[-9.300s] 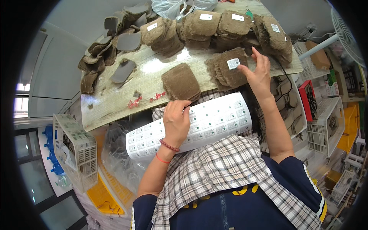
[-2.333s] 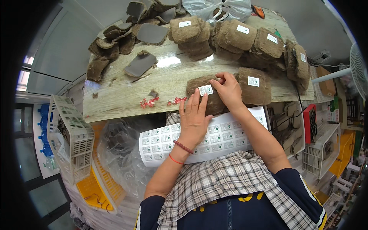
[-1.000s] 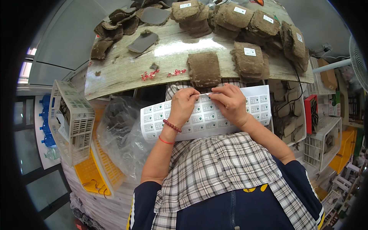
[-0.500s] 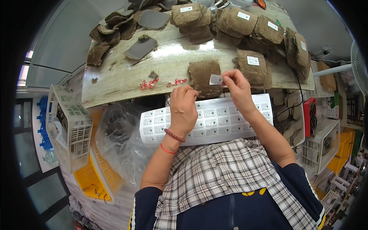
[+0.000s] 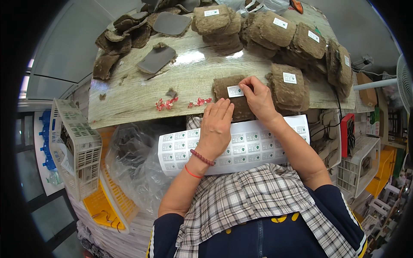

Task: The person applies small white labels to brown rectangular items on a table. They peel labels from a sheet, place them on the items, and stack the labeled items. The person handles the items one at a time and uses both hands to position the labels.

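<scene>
A brown fibrous pad (image 5: 226, 86) lies at the near edge of the wooden table (image 5: 137, 92). My right hand (image 5: 257, 99) presses a small white sticker (image 5: 235, 91) onto it with the fingertips. My left hand (image 5: 216, 124) lies flat, fingers together, on a white sheet of stickers (image 5: 254, 144) spread across my lap, its fingertips touching the pad's near edge. A labelled pad (image 5: 289, 84) sits just to the right.
Stacks of labelled brown pads (image 5: 275, 32) fill the table's far right; unlabelled pads and grey pieces (image 5: 157, 60) lie far left. Red scraps (image 5: 165, 103) dot the near edge. A white crate (image 5: 75, 148), yellow crate (image 5: 107, 202) and plastic bag (image 5: 133, 163) stand at my left.
My right hand has brought the sticker from above the sheet down onto the brown pad. My left hand has slid forward along the sheet toward the pad.
</scene>
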Demonstrator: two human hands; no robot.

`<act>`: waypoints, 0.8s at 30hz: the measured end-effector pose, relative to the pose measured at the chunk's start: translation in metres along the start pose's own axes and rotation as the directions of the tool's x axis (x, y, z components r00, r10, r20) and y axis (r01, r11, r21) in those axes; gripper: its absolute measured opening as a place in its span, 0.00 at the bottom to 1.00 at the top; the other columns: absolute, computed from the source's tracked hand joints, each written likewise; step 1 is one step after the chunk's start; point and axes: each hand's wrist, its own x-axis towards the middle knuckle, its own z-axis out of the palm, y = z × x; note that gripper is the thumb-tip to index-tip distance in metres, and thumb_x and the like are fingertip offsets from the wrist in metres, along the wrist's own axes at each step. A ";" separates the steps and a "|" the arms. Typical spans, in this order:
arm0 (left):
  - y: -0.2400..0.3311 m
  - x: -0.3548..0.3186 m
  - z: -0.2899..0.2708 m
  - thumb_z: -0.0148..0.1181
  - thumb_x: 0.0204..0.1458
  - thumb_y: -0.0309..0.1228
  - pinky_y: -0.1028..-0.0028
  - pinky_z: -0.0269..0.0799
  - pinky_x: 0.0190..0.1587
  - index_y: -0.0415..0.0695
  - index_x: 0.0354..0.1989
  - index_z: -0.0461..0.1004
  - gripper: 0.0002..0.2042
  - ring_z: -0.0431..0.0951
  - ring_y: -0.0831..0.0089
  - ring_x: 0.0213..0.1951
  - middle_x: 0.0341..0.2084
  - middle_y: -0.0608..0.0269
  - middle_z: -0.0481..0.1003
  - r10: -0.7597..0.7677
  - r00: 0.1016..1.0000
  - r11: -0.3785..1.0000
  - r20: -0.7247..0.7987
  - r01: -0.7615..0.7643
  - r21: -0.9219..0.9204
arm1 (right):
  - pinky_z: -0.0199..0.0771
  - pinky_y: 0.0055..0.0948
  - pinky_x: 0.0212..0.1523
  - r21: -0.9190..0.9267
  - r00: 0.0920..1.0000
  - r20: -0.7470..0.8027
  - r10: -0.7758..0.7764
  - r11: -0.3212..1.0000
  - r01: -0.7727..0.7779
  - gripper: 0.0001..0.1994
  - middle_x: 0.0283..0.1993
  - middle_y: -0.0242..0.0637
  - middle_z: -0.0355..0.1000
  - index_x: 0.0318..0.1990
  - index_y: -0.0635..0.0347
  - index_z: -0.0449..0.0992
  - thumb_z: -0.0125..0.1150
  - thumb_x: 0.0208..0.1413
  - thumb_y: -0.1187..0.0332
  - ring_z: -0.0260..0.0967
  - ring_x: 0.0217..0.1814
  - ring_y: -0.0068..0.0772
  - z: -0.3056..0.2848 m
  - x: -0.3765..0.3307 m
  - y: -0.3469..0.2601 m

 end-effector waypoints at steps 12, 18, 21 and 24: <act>0.006 0.002 -0.002 0.66 0.46 0.26 0.58 0.58 0.64 0.38 0.62 0.64 0.32 0.64 0.57 0.62 0.64 0.52 0.62 -0.111 0.992 0.991 0.055 0.115 -0.068 | 0.72 0.41 0.37 -0.059 0.998 -0.011 -0.066 0.996 0.065 0.05 0.34 0.48 0.75 0.35 0.66 0.73 0.59 0.59 0.72 0.73 0.35 0.50 -0.001 -0.002 -0.005; 0.009 0.003 0.004 0.71 0.43 0.40 0.58 0.48 0.68 0.41 0.68 0.58 0.43 0.61 0.62 0.62 0.68 0.57 0.58 -0.099 0.981 0.993 0.165 0.085 0.087 | 0.72 0.42 0.36 -0.148 0.986 -0.037 -0.163 0.977 0.156 0.04 0.33 0.47 0.74 0.34 0.64 0.73 0.60 0.57 0.72 0.73 0.36 0.51 0.001 -0.003 -0.006; 0.009 0.002 0.007 0.70 0.44 0.43 0.56 0.46 0.68 0.40 0.68 0.59 0.42 0.61 0.63 0.63 0.68 0.57 0.59 -0.104 0.979 0.987 0.174 0.081 0.136 | 0.72 0.41 0.36 -0.223 0.981 -0.036 -0.193 0.958 0.180 0.04 0.33 0.45 0.73 0.34 0.62 0.73 0.61 0.55 0.72 0.73 0.37 0.49 0.002 -0.005 -0.006; 0.010 0.002 0.007 0.70 0.45 0.43 0.54 0.45 0.68 0.40 0.67 0.60 0.41 0.60 0.63 0.63 0.68 0.58 0.59 -0.110 0.978 0.986 0.175 0.085 0.144 | 0.74 0.40 0.36 -0.350 0.981 -0.029 -0.192 0.921 0.170 0.05 0.35 0.42 0.73 0.35 0.60 0.73 0.62 0.54 0.71 0.73 0.37 0.46 0.002 -0.009 -0.015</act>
